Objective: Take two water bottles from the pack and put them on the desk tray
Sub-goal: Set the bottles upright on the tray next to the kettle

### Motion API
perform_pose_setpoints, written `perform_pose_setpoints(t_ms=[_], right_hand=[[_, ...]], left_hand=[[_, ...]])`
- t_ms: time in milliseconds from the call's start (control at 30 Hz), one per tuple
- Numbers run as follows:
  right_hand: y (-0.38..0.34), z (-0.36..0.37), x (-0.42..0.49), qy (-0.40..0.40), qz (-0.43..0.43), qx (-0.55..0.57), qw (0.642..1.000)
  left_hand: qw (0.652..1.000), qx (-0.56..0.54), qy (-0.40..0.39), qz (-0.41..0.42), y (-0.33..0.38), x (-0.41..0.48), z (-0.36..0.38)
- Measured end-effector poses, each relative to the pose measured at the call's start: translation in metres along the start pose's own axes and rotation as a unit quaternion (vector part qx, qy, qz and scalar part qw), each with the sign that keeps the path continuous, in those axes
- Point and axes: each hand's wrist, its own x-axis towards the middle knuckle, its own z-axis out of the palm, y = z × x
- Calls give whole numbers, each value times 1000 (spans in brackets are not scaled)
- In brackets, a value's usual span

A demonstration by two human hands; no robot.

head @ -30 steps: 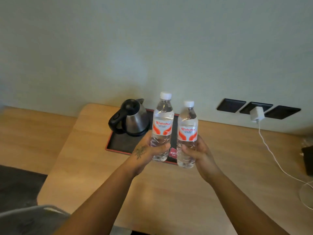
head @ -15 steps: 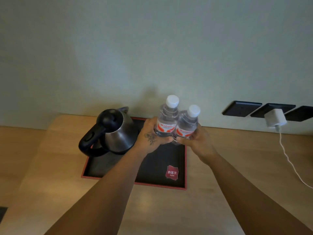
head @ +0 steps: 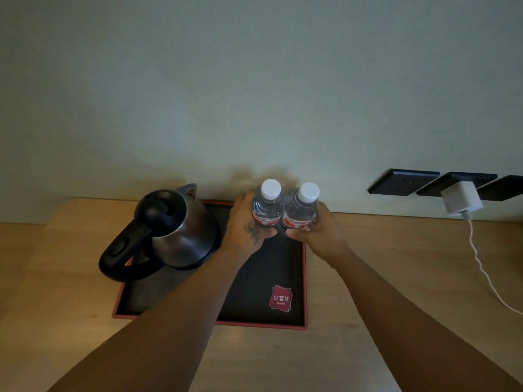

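Two clear water bottles with white caps and red-and-white labels stand side by side at the far right corner of the black, red-rimmed desk tray [head: 305, 281]. My left hand [head: 249, 224] is wrapped around the left bottle [head: 266, 206]. My right hand [head: 321, 232] grips the right bottle [head: 300, 209]. The two bottles touch each other. Their bases are hidden behind my fingers, so I cannot tell whether they rest on the tray. The pack is out of view.
A steel kettle [head: 175, 230] with a black handle fills the tray's left half. Black wall sockets [head: 403, 185] sit to the right, with a white charger [head: 461, 200] and cable [head: 481, 267] trailing over the wooden desk [head: 396, 278]. The wall is close behind the tray.
Both hands carried the bottles forward from above the tray's near edge and lowered them to its far right corner. My head moved closer over the desk.
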Motion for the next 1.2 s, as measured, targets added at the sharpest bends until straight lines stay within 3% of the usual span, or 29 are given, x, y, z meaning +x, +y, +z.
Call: perform_pose_setpoints(t_ms=[200,400,567,733,900,1200], right_hand=[[-2,-2,3,14,-29,-140,990],[-31,-24,-27,56,-67,-171,981],[-78,-39,-61,122,-158,-295,935],[-118,-32,-61,96,-158,-385,904],[-130,-26,-55,86,-167,-420,888],[-137,-30,-51,48,-185,-495,848]], left_hand=[[1000,7,-1,-11,-2,-2,1],[987,161,-23,-9,18,-20,-24],[973,198,44,111,69,-50,-63],[953,214,52,208,122,-49,-76],[943,277,43,179,132,-36,-70],[947,279,54,149,124,-24,-74]])
